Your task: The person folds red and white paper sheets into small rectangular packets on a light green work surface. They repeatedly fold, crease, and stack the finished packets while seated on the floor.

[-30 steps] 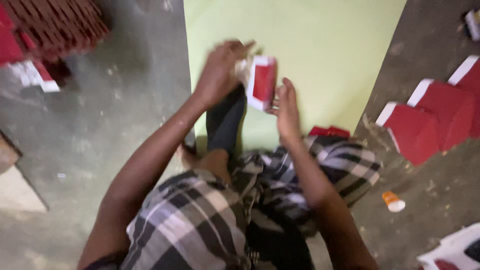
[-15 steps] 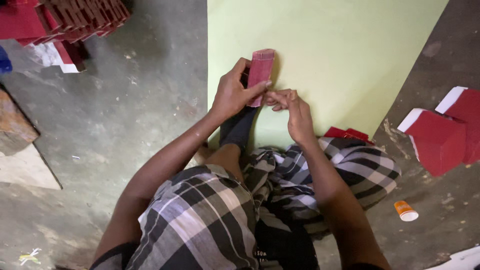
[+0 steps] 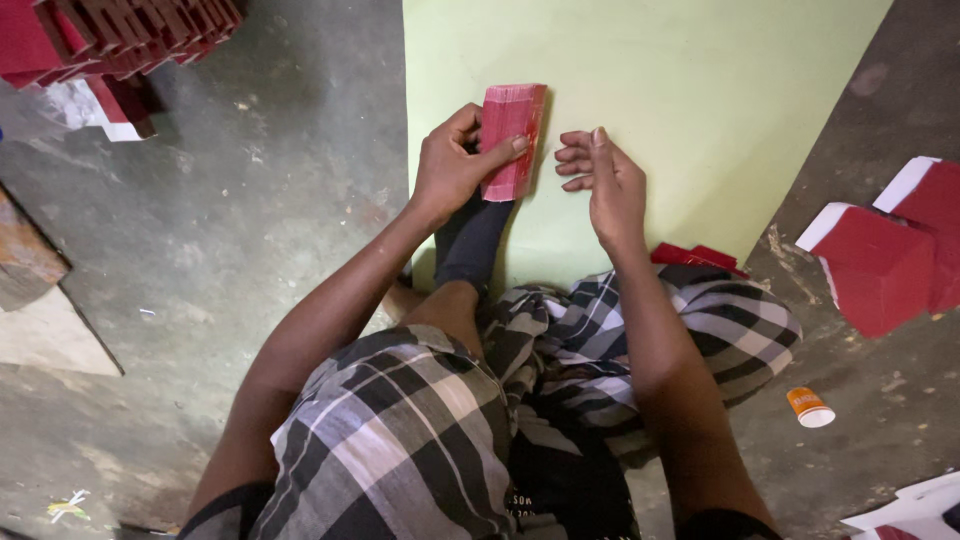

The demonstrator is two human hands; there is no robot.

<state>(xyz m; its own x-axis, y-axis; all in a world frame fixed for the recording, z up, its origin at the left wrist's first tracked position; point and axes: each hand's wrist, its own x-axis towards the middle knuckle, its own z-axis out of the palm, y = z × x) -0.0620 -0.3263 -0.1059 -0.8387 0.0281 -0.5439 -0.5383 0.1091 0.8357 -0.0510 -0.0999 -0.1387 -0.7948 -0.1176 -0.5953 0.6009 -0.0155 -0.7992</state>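
Note:
My left hand (image 3: 455, 165) grips a thick stack of red cards (image 3: 510, 135) on edge over a pale green sheet (image 3: 700, 90) spread on the floor. My right hand (image 3: 605, 180) hovers just right of the stack, fingers curled and apart, holding nothing. I sit on the floor in a checked cloth (image 3: 450, 420), one foot in a dark sock (image 3: 470, 245) under the stack. A few red pieces (image 3: 695, 257) lie by my right knee.
Folded red and white boxes (image 3: 880, 260) lie at the right. More red stacks (image 3: 110, 35) are piled at the top left. A small orange and white cup (image 3: 808, 407) lies on the concrete floor (image 3: 230, 200). White sheets (image 3: 915, 510) show at the bottom right.
My right hand has let go of the red stack and moved a little to the right. My left hand keeps the stack, now held more upright.

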